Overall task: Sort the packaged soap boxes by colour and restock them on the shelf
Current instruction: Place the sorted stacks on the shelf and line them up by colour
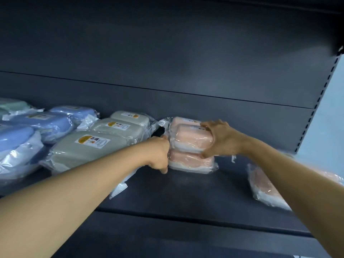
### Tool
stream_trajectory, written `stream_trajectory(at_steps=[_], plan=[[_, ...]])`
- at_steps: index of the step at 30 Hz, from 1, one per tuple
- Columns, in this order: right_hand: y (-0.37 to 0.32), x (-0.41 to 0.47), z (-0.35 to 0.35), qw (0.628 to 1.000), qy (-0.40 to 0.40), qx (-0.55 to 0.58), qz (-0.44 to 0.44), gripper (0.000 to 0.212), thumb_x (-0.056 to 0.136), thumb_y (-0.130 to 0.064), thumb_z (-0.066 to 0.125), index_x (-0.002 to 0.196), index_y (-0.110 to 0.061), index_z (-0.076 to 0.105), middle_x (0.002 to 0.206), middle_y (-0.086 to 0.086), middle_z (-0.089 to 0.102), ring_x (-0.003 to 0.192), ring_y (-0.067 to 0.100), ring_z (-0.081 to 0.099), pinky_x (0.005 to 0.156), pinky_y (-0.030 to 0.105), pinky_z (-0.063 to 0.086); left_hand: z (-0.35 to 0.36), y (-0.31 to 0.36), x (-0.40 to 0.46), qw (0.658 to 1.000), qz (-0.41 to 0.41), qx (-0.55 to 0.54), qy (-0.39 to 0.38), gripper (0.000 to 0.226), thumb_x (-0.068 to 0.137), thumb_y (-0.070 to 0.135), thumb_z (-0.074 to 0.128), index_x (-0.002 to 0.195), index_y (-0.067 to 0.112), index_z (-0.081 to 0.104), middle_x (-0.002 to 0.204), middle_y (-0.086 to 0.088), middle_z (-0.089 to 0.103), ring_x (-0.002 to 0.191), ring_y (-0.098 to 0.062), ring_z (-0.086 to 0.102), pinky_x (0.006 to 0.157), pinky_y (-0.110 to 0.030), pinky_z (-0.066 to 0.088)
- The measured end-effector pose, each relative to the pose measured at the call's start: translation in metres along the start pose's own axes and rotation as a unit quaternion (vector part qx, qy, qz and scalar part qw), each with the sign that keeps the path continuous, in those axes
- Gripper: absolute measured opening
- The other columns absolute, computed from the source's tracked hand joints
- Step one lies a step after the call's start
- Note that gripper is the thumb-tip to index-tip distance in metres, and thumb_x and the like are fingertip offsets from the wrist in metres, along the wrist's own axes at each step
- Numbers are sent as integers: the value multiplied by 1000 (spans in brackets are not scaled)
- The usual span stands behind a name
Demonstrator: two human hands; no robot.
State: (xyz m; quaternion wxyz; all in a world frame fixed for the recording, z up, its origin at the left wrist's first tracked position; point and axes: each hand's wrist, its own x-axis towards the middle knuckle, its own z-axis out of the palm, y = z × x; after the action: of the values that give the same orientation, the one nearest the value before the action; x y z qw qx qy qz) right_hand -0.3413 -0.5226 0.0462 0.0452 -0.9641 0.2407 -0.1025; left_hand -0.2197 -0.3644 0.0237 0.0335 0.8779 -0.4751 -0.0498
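While both bare forearms are reaching in over the dark shelf (186,190), the right hand (221,139) is spreading wide around the top pink soap box (193,139), its fingers (210,125) curling over the far edge and the thumb hooking under the near edge, so it is gripping that wrapped box. This box is sitting on a lower pink soap box (189,161), and a third pink soap box (183,121) is lying just behind the pair, toward twelve o'clock. The left hand (160,154) is sitting at nine o'clock of the pink stack, its fingers bent tight against the plastic wrap at the left end of the two stacked boxes; whether it is pinching the wrap or only pressing against it cannot be told. A loose pink soap box (264,185) is lying tilted near the shelf's front, at four o'clock of the stack, partly hidden by the right forearm. At nine o'clock of the stack, a row of grey soap boxes (89,146) is running front to back, with their labels facing up. Farther toward nine o'clock, blue soap boxes (37,125) are lying in clear wrap, and a green soap box (13,105) is showing at the left edge.
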Motion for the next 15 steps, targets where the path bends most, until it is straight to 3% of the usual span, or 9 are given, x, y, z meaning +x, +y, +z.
stream_trajectory(at_steps=[9, 13, 15], plan=[[33, -14, -37, 998, 51, 46, 11, 87, 60, -46, 82, 132, -22, 40, 122, 2, 43, 108, 20, 45, 85, 29, 45, 25, 17, 1, 984, -32, 132, 112, 42, 82, -3, 56, 122, 7, 51, 116, -9, 59, 107, -28, 60, 66, -32, 39], [38, -18, -37, 997, 61, 47, 15, 89, 58, -48, 82, 131, -22, 41, 120, 2, 44, 105, 21, 47, 92, 34, 44, 24, 23, -16, 983, -14, 155, 99, 31, 80, 1, 58, 108, 11, 62, 112, -6, 60, 103, -25, 60, 65, -30, 39], [39, -21, -36, 997, 64, 47, 13, 89, 56, -49, 83, 130, -23, 41, 119, 2, 45, 104, 20, 47, 91, 34, 44, 19, 26, -26, 990, 17, 123, 63, 21, 82, 15, 66, 103, 16, 69, 105, -2, 65, 95, -22, 62, 64, -27, 41]])
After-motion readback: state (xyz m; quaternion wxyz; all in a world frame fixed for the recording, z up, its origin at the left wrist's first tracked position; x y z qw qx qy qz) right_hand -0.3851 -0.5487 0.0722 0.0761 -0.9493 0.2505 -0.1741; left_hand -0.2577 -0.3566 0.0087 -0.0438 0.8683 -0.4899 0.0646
